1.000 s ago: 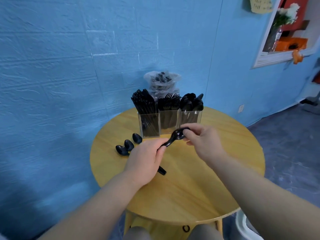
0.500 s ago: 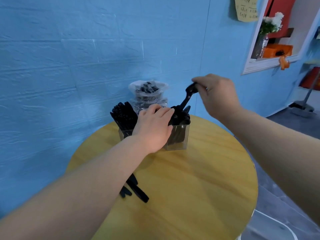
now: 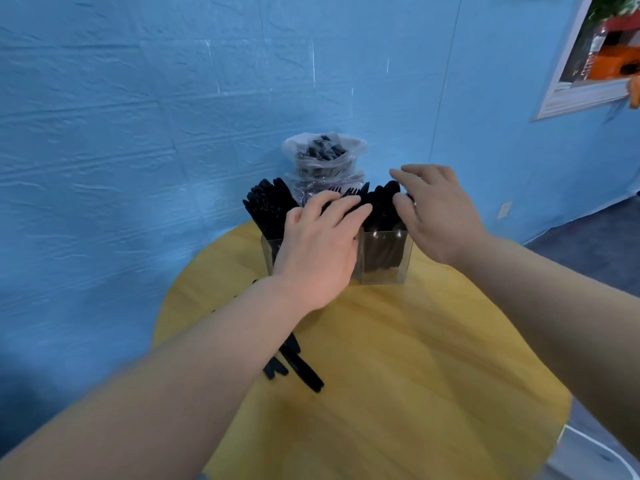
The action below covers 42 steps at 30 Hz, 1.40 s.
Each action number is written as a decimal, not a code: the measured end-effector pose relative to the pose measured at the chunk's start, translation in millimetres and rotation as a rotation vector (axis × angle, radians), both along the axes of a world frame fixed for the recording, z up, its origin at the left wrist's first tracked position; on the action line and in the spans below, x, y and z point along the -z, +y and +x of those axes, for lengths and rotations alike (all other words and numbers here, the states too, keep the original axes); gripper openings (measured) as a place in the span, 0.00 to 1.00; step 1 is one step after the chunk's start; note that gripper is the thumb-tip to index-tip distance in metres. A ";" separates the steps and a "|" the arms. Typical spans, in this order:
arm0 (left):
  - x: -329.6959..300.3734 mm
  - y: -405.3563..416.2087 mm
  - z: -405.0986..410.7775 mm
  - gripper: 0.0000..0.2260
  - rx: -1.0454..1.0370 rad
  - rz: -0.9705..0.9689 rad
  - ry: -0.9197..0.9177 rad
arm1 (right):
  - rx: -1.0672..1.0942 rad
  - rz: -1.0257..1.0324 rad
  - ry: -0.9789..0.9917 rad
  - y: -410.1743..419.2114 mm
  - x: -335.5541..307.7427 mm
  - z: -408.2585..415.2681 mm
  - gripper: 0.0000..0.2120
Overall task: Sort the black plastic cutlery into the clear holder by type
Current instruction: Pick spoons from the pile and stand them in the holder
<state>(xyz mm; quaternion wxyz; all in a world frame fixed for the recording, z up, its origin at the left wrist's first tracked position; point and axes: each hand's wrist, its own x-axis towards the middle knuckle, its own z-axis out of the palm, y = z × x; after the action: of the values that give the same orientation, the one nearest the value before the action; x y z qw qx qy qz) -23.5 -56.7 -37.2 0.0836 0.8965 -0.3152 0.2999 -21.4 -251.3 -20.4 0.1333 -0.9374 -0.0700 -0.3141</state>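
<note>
Both hands lie spread and hold nothing, left hand [image 3: 317, 252] and right hand [image 3: 437, 213] resting on cutlery in the clear holder [image 3: 384, 261]; loose pieces [image 3: 294, 367] lie nearer, under the left forearm (handles pointing near-right), closest to that hand

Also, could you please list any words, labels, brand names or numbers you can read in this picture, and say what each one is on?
None can be read.
Black plastic cutlery in the clear plastic holder: no visible marking.
Clear plastic bag of cutlery behind the holder: no legible print.
White-framed window opening at top right: the things inside are too blurred to show any lettering.
Round yellow wooden table and blue textured wall: no text.
</note>
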 end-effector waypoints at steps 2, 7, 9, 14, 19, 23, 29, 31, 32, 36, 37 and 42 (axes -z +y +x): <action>11.8 19.6 -10.0 0.20 0.029 -0.093 -0.027 | -0.039 0.113 -0.150 12.6 4.9 -19.8 0.18; 47.2 79.4 -40.1 0.17 -0.251 -0.169 0.285 | -0.138 0.157 0.010 56.9 55.4 -61.9 0.13; 62.9 98.7 -50.0 0.20 -0.384 -0.123 0.385 | -0.146 0.162 0.141 75.6 75.1 -74.2 0.13; 83.0 113.0 -67.0 0.26 -0.480 -0.035 0.517 | -0.253 0.121 0.357 108.8 91.3 -86.8 0.19; 84.7 112.1 -68.2 0.26 -0.405 -0.007 0.564 | -0.342 -0.004 0.543 128.5 92.6 -85.3 0.21; 83.5 113.8 -70.0 0.25 -0.341 -0.017 0.567 | -0.317 -0.050 0.536 127.3 91.9 -85.9 0.20; 84.4 115.2 -68.9 0.22 -0.290 -0.032 0.566 | -0.156 0.055 0.427 110.0 92.9 -101.2 0.12; 84.3 115.2 -68.5 0.21 -0.278 -0.035 0.567 | -0.130 0.120 0.409 110.8 92.2 -101.8 0.11; 84.4 115.3 -68.5 0.21 -0.273 -0.040 0.564 | -0.124 0.134 0.401 113.2 91.2 -101.1 0.12; 83.9 115.6 -70.3 0.20 -0.261 -0.066 0.548 | -0.124 0.048 0.409 123.4 89.4 -93.2 0.20; 83.9 115.7 -70.7 0.20 -0.259 -0.070 0.544 | -0.103 -0.007 0.411 125.1 88.4 -91.5 0.19; 83.9 115.9 -72.1 0.20 -0.241 -0.073 0.526 | -0.060 -0.160 0.330 120.7 89.6 -91.3 0.16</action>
<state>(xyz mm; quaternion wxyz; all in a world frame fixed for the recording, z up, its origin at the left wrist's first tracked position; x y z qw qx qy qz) -95.6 59.3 -121.2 0.1583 0.9709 -0.1630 0.0762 -112.8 -130.6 -110.0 0.0773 -0.9813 -0.0999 -0.1453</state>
